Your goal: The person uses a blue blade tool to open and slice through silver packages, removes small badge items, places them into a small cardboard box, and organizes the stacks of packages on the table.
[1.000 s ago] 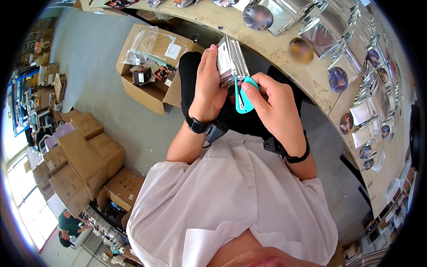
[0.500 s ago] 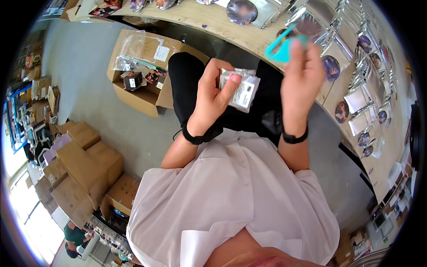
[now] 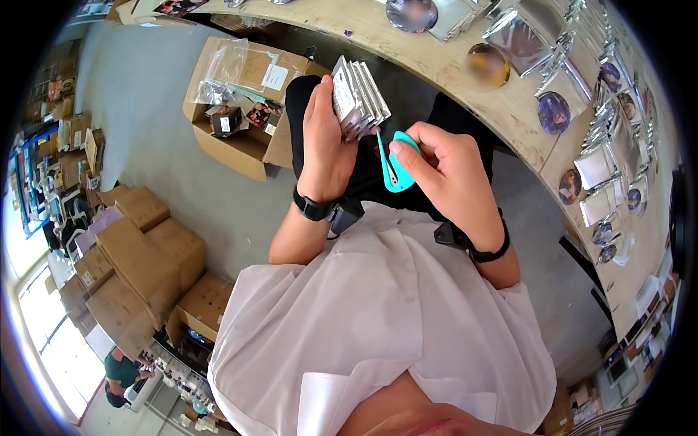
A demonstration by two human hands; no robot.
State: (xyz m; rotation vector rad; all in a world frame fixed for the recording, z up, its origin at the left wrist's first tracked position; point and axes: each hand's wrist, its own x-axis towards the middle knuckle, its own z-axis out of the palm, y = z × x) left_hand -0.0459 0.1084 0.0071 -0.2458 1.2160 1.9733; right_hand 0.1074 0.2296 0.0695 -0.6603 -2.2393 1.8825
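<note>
My left hand [image 3: 325, 142] is closed round a stack of silver foil packets [image 3: 358, 98], their edges fanned toward the right. Between the thumb and fingers of my right hand [image 3: 449, 168] is a turquoise letter opener [image 3: 400, 173], its slim tip pointing up beside the lower end of the stack. A small gap seems to part tip and packets; whether they touch is hard to tell. Both hands are above my lap, short of the table [image 3: 407, 64]. My left palm and fingers hide part of the packets.
Silver packets [image 3: 520, 36] and round picture badges [image 3: 554, 112] lie in rows along the curved table. An open cardboard box [image 3: 240, 149] with small boxes and plastic bags stands left of my knees. Stacked cartons [image 3: 149, 254] are at the left; a person [image 3: 122, 370] works farther off.
My right hand has come down and left from the table side, bringing the letter opener beside the packets. My left hand has turned the stack from its labelled face to its edges and raised it.
</note>
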